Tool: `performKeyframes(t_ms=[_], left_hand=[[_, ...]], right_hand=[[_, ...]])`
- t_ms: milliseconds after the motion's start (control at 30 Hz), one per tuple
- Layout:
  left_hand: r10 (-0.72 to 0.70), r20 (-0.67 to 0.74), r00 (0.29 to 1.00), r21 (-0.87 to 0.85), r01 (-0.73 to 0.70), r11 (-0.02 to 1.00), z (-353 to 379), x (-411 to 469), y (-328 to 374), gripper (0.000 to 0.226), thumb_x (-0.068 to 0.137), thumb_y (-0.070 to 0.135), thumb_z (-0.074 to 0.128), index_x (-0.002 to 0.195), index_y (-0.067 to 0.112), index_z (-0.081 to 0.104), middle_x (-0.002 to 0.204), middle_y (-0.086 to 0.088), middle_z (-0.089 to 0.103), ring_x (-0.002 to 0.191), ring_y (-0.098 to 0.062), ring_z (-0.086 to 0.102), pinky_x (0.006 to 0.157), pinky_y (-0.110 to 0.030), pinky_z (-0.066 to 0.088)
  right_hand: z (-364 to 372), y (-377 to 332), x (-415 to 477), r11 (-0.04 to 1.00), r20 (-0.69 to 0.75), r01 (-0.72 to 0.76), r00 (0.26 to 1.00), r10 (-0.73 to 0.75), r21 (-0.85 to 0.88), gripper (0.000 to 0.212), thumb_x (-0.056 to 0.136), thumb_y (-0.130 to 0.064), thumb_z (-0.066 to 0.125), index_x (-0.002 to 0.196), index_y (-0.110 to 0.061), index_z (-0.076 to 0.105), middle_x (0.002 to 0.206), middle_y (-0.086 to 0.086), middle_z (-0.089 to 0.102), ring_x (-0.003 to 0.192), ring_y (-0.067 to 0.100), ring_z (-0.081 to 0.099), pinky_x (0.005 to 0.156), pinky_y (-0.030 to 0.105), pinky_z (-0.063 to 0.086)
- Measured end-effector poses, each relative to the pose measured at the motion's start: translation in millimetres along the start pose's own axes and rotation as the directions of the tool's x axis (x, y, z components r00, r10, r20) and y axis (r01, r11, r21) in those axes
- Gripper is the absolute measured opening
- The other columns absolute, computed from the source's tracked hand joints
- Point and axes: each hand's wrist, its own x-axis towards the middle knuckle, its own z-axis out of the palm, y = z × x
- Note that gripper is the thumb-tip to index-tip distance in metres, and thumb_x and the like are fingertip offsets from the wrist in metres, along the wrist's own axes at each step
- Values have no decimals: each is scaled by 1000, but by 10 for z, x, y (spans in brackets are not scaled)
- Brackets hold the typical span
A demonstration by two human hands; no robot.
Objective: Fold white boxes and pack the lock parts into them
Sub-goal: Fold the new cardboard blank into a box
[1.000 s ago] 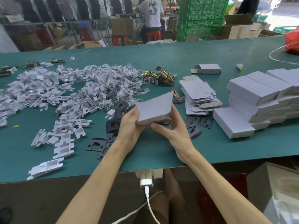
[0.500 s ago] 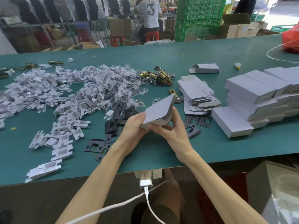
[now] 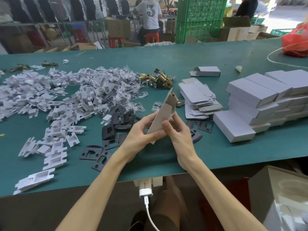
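I hold one white box point(image 3: 164, 114) tilted on end above the green table point(image 3: 216, 150), its open end pointing up and away. My left hand point(image 3: 141, 135) grips its lower left side. My right hand point(image 3: 179, 132) grips its lower right side, thumb on the near face. Black lock plates point(image 3: 115, 124) lie scattered under and left of my hands. Brass latch parts point(image 3: 158, 79) sit further back. A stack of flat unfolded boxes point(image 3: 198, 100) lies to the right of the held box.
Stacked closed white boxes point(image 3: 260, 100) fill the right side. A large heap of white card inserts point(image 3: 46, 104) and small screw bags point(image 3: 115, 87) covers the left. One folded box point(image 3: 206, 71) lies at the back. A red bag point(image 3: 295, 40) and a white cord point(image 3: 276, 55) are far right.
The box has turned from lying nearly flat to standing on end, with its open end now up. Both hands have shifted down to its lower part.
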Motion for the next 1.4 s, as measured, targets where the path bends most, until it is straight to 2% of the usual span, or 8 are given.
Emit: performKeyframes(t_ms=[233, 333, 500, 667, 900, 1100, 1233, 1400], left_hand=[[-63, -258, 964, -278, -12, 961, 23, 21, -48, 45, 89, 32, 70, 124, 5, 66, 116, -18, 75, 100, -36, 74, 90, -54, 60], [-56, -326, 944, -291, -43, 956, -1, 24, -81, 44, 85, 21, 75, 122, -1, 69, 115, -19, 76, 108, -41, 72, 94, -53, 60], [-58, -335, 940, -270, -37, 962, -19, 44, -93, 40, 80, 27, 84, 115, 12, 74, 114, -8, 78, 112, -30, 72, 100, -43, 57], [-85, -301, 950, -300, -9, 954, -11, 44, -81, 34, 79, 26, 84, 109, 16, 75, 110, -5, 80, 104, -20, 75, 88, -28, 60], [-85, -280, 956, -303, -4, 953, -1, 40, -71, 34, 79, 24, 82, 110, 15, 75, 108, -3, 80, 102, -17, 76, 86, -26, 60], [-35, -271, 962, -249, -35, 968, -24, 34, -77, 36, 78, 17, 85, 112, 13, 75, 110, -4, 80, 103, -17, 74, 87, -27, 58], [-7, -247, 969, -228, -51, 972, -8, 21, -66, 36, 77, 14, 85, 111, 15, 75, 107, 1, 80, 100, -12, 73, 83, -22, 57], [-37, -257, 966, -226, -23, 974, -9, 23, -56, 46, 76, 24, 87, 118, 11, 73, 113, -5, 79, 110, -24, 73, 91, -29, 59]], right_hand=[[13, 42, 24, 995, -58, -81, 995, 84, 59, 57, 95, -50, 57, 142, -19, 54, 126, 5, 68, 101, 17, 71, 77, 27, 58], [-26, 62, 101, 994, -106, -112, 988, 113, 16, 32, 101, -35, 61, 128, -18, 60, 120, 4, 69, 99, 14, 72, 76, 27, 59], [-144, -132, 633, 933, -123, 6, 991, -53, -360, 28, 99, -22, 62, 125, -13, 59, 113, 1, 66, 104, 15, 65, 88, 35, 58], [-179, -237, 1365, 470, -5, 7, 1000, -24, -883, 34, 102, -25, 52, 127, -1, 57, 128, 19, 60, 118, 35, 55, 101, 43, 47], [-180, -106, 1575, -56, 29, 33, 997, 65, -998, 25, 106, -19, 45, 119, -3, 58, 122, 22, 65, 115, 40, 56, 89, 42, 46], [-155, -151, 1520, 84, -36, -46, 992, 124, -995, 38, 96, -19, 67, 123, -3, 45, 117, 18, 62, 108, 39, 61, 74, 39, 39], [-240, -270, 1506, 191, -21, -77, 960, 280, -979, 26, 86, -20, 73, 89, -7, 50, 90, 11, 59, 76, 25, 55, 57, 32, 36], [-318, -439, 1433, 555, 5, -175, 952, 307, -813, 13, 85, -13, 71, 87, -1, 65, 76, 13, 68, 64, 22, 64, 58, 28, 56]])
